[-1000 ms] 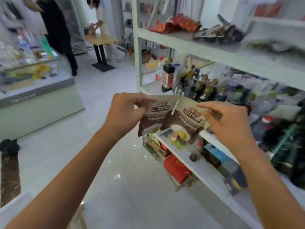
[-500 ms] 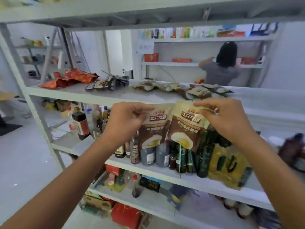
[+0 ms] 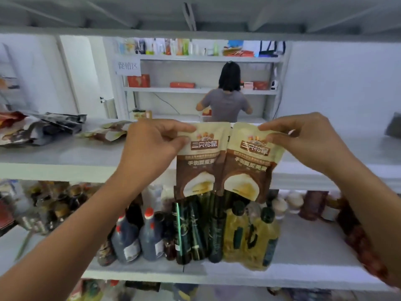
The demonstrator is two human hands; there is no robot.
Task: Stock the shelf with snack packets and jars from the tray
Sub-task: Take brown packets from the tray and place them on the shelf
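2 三只松鼠 snack packets (image 3: 225, 161) pinched by left hand (image 3: 149, 146), right hand (image 3: 303, 142).

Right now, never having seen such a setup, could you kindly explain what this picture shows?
No machine here: a wide-angle camera worn on a person's head looks forward and down. The left hand pinches the top of one brown and cream snack packet; the right hand pinches a second packet beside it, both held up before a white shelf. Other packets lie on that shelf at the left. On the shelf below stand dark bottles and yellow oil bottles. Farther back, another person faces a different shelf.
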